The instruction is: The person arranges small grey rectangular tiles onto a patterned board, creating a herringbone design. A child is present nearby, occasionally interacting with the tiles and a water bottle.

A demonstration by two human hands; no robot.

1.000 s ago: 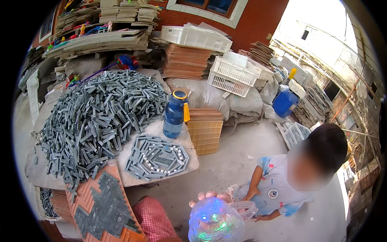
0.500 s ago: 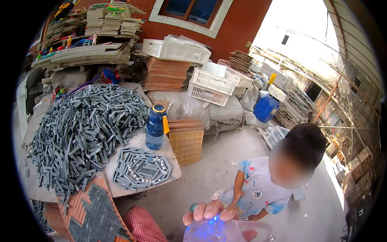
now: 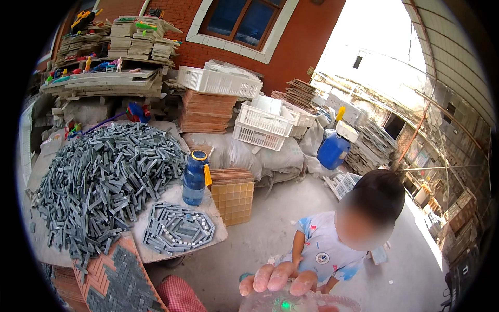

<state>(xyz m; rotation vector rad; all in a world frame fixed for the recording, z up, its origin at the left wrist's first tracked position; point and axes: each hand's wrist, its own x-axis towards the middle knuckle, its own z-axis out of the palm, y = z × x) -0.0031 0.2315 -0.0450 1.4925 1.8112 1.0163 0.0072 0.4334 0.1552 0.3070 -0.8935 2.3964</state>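
At the lower edge, my right hand (image 3: 278,280) is closed over the top of a clear plastic object (image 3: 283,303) with a small green light glowing inside. Its kind cannot be made out, as its lower part is cut off by the picture's edge. My fingers curl over its upper rim. My left hand does not show. Just beyond stands another person (image 3: 325,244) in a white and blue printed shirt, arms down near my fingers. Whether that person touches the object cannot be told. A red checked cloth (image 3: 179,295) lies left of my hand.
At left, a low table (image 3: 222,235) bears a heap of grey stone strips (image 3: 109,182), a ring of strips (image 3: 179,227) and a blue bottle (image 3: 194,179). A herringbone tile panel (image 3: 117,275) leans in front. White crates (image 3: 262,125), sacks (image 3: 280,158) and a blue drum (image 3: 333,151) stand behind.
The light in the clear object has turned from blue to green. My view has shifted slightly, so the surroundings sit lower and further left. My right hand keeps its hold.
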